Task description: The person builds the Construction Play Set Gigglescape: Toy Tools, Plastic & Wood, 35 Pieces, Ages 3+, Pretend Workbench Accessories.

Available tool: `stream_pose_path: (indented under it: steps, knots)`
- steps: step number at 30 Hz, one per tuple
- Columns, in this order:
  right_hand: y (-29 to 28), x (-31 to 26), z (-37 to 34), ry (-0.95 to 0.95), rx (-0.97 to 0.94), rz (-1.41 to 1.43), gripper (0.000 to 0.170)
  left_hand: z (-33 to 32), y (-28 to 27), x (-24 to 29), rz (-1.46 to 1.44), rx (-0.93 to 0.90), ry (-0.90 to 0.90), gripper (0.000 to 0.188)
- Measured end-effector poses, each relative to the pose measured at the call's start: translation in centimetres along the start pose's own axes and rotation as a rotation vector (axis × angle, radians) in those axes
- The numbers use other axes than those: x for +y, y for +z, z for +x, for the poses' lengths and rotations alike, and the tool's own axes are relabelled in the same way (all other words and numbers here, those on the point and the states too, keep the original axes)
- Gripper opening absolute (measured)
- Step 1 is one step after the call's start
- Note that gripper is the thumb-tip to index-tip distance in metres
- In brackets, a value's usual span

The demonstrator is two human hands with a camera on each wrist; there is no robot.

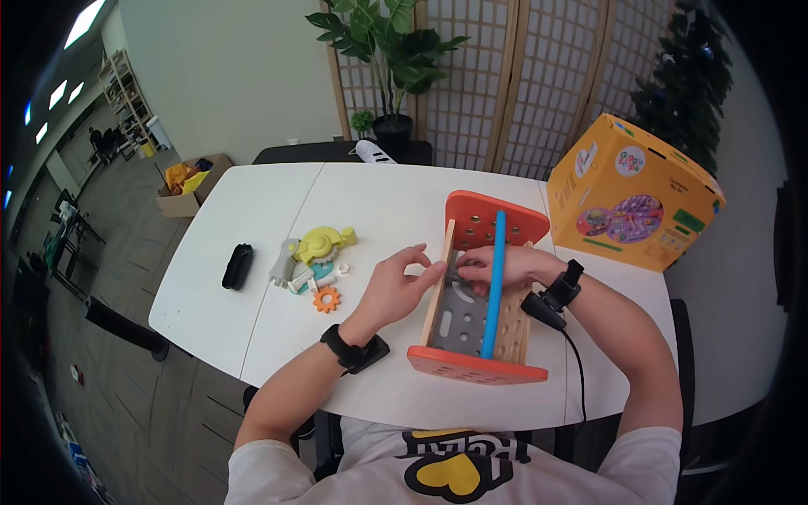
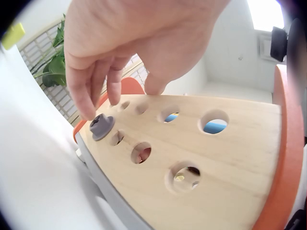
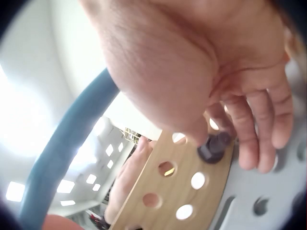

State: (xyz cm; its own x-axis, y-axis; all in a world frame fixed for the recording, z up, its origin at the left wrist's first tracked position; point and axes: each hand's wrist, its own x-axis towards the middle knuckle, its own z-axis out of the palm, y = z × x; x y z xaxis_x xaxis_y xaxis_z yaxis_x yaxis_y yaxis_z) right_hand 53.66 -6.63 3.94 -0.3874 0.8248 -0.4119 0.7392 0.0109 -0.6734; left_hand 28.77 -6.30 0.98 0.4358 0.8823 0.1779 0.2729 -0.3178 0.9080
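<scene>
A toy toolbox with orange ends (image 1: 478, 367), perforated wooden sides (image 2: 230, 163) and a blue handle bar (image 1: 496, 286) stands on the white table. My right hand (image 1: 498, 263) reaches inside under the bar; its thumb and index finger pinch a dark grey toy nut (image 3: 211, 151) at the inner face of the left side panel. On that panel's outer face, a grey bolt head (image 2: 101, 127) protrudes from a hole. My left hand (image 1: 397, 286) is at this outer side, a fingertip right at the bolt head and the thumb at the panel's top edge.
Left of the toolbox lie an orange gear (image 1: 326, 300), a yellow toy part (image 1: 320, 244) and several grey, teal and white pieces. Farther left is a black case (image 1: 237, 267). A yellow carton (image 1: 631, 194) stands back right. A cable (image 1: 581, 370) hangs from the right wrist.
</scene>
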Motion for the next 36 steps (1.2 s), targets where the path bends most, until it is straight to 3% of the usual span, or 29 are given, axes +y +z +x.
stream_pose_path:
  steps: [1, 4, 7, 10, 13, 17, 21, 24, 25, 28, 31, 34, 36]
  knots:
    - [-0.5, 0.5, -0.7, -0.065, 0.072, -0.167, 0.038, -0.5, 0.0, 0.2, -0.040, 0.043, 0.068, 0.037]
    - [-1.8, 2.5, -3.0, -0.294, 0.220, -0.468, 0.036, -2.5, -2.8, 2.4, -0.183, -0.225, 0.316, 0.035]
    - [-4.7, -0.6, -7.2, -0.211, 0.243, -0.344, 0.037, -4.9, -4.4, 5.5, 0.010, -0.414, 0.639, 0.030]
    - [-4.4, 0.4, -8.8, -0.236, 0.811, -0.269, 0.038, -6.4, -4.0, 4.6, 0.084, -0.410, 0.647, 0.026]
    - [-4.5, 2.2, -8.4, -0.327, 0.949, -0.316, 0.038, -6.4, -4.7, 4.2, 0.068, -0.389, 0.598, 0.024]
    - [-3.8, 3.9, -8.7, -0.225, 0.798, -0.025, 0.041, -5.8, -7.1, 3.0, 0.184, -0.301, 0.539, 0.032]
    - [-3.3, 3.1, -10.2, -0.133, 0.712, 0.051, 0.043, -5.5, -8.5, 0.8, 0.137, -0.049, 0.292, 0.049]
    - [-3.6, 3.2, -10.8, -0.049, 0.597, 0.051, 0.047, -5.7, -9.0, -1.0, 0.017, 0.065, -0.117, 0.044]
    - [-3.8, 3.4, -10.9, -0.026, 0.548, 0.041, 0.049, -5.7, -9.1, -1.2, 0.111, 0.053, -0.150, 0.042]
    - [-3.7, 3.3, -9.9, 0.104, 0.444, 0.383, 0.062, -5.2, -8.7, -1.9, -0.083, -0.097, -0.428, 0.058]
    - [-3.2, 4.7, -7.7, 0.182, 0.294, 0.499, 0.071, -5.0, -7.6, -2.8, -0.160, -0.125, -0.461, 0.076]
    - [-2.6, 4.9, -6.3, 0.085, 0.306, 0.622, 0.072, -4.9, -7.0, -2.0, -0.226, -0.101, -0.476, 0.080]
    - [-2.3, 5.3, -5.7, 0.033, 0.342, 0.609, 0.075, -4.9, -7.0, -1.4, -0.257, -0.088, -0.436, 0.054]
